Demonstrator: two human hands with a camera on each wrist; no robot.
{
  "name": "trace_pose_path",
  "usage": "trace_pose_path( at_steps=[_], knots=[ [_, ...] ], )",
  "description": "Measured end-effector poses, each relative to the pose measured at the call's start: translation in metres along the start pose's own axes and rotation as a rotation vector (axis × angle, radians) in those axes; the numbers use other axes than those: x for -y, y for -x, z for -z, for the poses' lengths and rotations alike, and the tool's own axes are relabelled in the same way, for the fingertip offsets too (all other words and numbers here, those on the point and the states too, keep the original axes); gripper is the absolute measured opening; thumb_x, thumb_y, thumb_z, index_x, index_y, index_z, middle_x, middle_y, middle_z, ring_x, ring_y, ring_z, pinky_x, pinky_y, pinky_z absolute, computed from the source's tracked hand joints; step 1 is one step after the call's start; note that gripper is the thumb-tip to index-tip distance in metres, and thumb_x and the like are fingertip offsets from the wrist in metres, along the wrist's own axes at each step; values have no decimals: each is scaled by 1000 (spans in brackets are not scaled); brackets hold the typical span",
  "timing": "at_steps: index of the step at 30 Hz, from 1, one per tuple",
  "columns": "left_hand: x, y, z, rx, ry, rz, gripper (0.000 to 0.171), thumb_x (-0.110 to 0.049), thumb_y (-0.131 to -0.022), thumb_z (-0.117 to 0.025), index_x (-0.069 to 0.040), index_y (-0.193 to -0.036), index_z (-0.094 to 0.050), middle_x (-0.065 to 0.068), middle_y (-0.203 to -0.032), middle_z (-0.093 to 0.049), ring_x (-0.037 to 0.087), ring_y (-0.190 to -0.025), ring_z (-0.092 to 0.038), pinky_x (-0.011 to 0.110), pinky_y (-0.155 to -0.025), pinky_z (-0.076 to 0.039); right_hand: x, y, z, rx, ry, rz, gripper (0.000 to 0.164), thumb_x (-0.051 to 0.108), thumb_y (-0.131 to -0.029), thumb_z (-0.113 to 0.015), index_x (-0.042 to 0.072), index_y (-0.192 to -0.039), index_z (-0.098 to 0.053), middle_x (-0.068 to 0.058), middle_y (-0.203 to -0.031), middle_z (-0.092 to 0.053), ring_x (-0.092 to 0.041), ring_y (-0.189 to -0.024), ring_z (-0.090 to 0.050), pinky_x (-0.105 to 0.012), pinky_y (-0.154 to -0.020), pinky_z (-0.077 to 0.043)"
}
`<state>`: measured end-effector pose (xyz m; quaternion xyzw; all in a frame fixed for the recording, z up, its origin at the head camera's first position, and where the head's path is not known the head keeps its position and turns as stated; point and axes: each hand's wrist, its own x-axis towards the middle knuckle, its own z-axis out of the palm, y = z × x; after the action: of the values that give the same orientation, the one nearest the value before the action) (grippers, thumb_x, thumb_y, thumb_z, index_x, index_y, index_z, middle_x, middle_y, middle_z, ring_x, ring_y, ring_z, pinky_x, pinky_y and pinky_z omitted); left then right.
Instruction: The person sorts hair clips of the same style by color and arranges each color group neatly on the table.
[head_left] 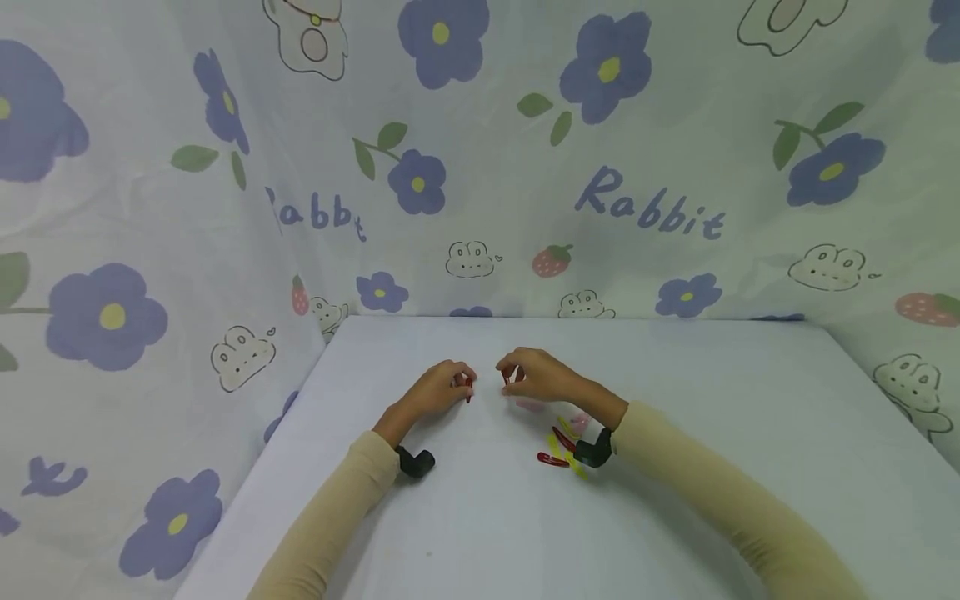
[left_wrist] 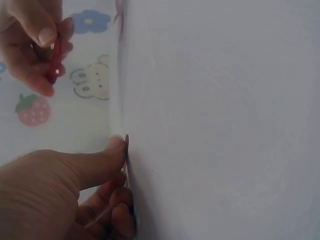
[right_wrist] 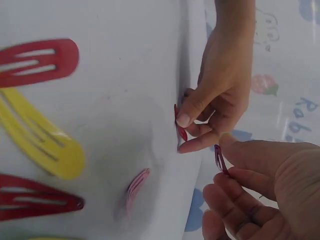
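Between thumb and fingers, my left hand (head_left: 438,390) pinches a red snap hair clip (head_left: 469,388) just over the white tabletop. In the right wrist view, that red clip (right_wrist: 180,126) stands on edge at the fingertips. My right hand (head_left: 546,377) holds another dark red hair clip (right_wrist: 220,159), gripped at its ends by thumb and finger. The two hands face each other, a short gap apart. Below the right hand, a pink hair clip (right_wrist: 136,190) lies on the table. Nearer me, by the right wrist, lies a loose group of clips, including a red one (head_left: 553,459) and a yellow one (right_wrist: 47,137).
The white table (head_left: 487,533) ends at a fabric backdrop (head_left: 495,167) printed with flowers and rabbits, which also hangs along the left side. A black wrist camera (head_left: 594,450) on the right arm partly covers the clip group. Another camera (head_left: 416,462) sits on the left wrist.
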<state>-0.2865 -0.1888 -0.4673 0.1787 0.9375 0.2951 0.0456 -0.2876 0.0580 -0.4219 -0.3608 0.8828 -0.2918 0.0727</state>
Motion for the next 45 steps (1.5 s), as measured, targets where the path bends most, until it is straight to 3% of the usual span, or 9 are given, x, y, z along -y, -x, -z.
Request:
trace_pose_path(
  at_steps=[7, 13, 19, 25, 30, 36, 41, 45],
  knots=[
    [2, 0, 9, -1, 15, -43, 26, -22, -96, -69, -11, -120, -67, 1, -91, -65, 14, -84, -57, 33, -76, -47, 5, -25, -7, -9, -1, -31, 43, 15, -88, -78, -1, -126, -65, -6, -106, -67, -16, -90, -65, -29, -80, -54],
    [7, 11, 4, 16, 24, -25, 41, -26, -87, -79, -12, -124, -67, 6, -106, -62, 15, -88, -57, 32, -77, -48, 3, -35, -22, 22, 3, -41, 45, 16, -87, -79, -2, -125, -66, -7, -106, -69, -18, -93, -65, -31, -82, -55],
    [6, 18, -4, -24, -1, -32, 42, -25, -86, -80, -12, -124, -67, 8, -108, -60, 16, -89, -54, 33, -79, -47, 3, -37, -33, 15, -18, -35, 38, 12, -86, -79, -2, -120, -68, -7, -103, -69, -19, -94, -64, -34, -84, -53],
    [3, 22, 0, -27, -5, -22, 42, -22, -87, -79, -8, -125, -67, 10, -108, -60, 19, -89, -53, 33, -77, -45, 6, -39, -41, 38, -9, -2, 33, 9, -85, -78, -2, -115, -70, -7, -98, -67, -15, -88, -56, -31, -81, -48],
    [8, 24, 4, -35, -31, -3, 42, -20, -87, -79, -9, -125, -67, 9, -107, -61, 17, -89, -54, 33, -78, -46, 9, -43, -46, 47, 12, -14, 33, 11, -85, -79, -1, -115, -69, -4, -97, -63, -13, -87, -53, -31, -81, -47],
    [16, 26, 4, -45, 2, 19, 41, -22, -86, -80, -12, -125, -68, 8, -107, -62, 16, -89, -54, 33, -77, -46, 7, -43, -53, 32, 0, -42, 35, 14, -88, -77, 2, -120, -68, -3, -100, -60, -15, -88, -52, -32, -81, -46],
    [18, 26, 6, -45, 21, 17, 42, -26, -87, -79, -14, -125, -68, 10, -106, -61, 16, -87, -53, 32, -75, -45, 3, -43, -55, -21, 74, 9, 33, 18, -89, -76, 6, -120, -70, -5, -103, -61, -19, -94, -53, -37, -87, -47],
    [16, 25, 6, -38, 9, 32, 43, -28, -88, -78, -15, -128, -67, 9, -106, -61, 16, -87, -53, 32, -75, -45, 1, -45, -55, -36, 97, 7, 45, 22, -89, -77, 4, -128, -63, -8, -110, -61, -23, -103, -56, -42, -95, -48]
  ],
)
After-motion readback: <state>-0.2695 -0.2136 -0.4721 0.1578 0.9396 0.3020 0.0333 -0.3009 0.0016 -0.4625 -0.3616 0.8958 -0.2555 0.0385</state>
